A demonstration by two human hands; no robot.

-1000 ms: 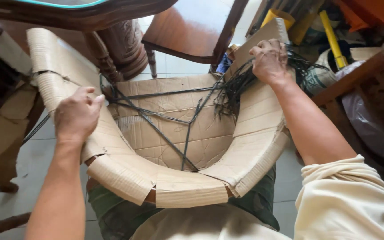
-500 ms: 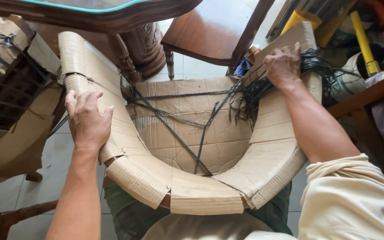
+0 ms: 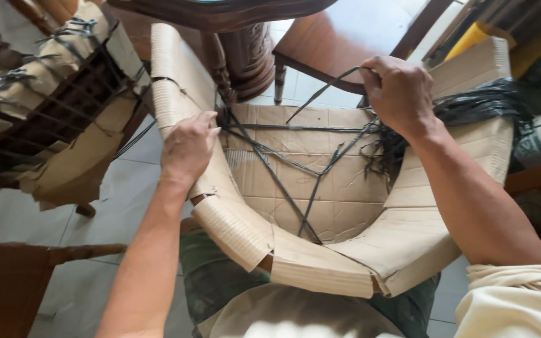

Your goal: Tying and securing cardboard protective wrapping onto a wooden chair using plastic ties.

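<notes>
While gripping string (image 3: 320, 94), hands (image 3: 399, 91) on cardboard (image 3: 320, 263)

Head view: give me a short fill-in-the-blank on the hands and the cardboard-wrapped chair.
1. The left hand rests on the chair's ____ wrapping.
2. The right hand grips a dark ____ pulled taut.
3. Dark straps cross over the chair's ____.
Missing words: cardboard; strap; seat
</notes>
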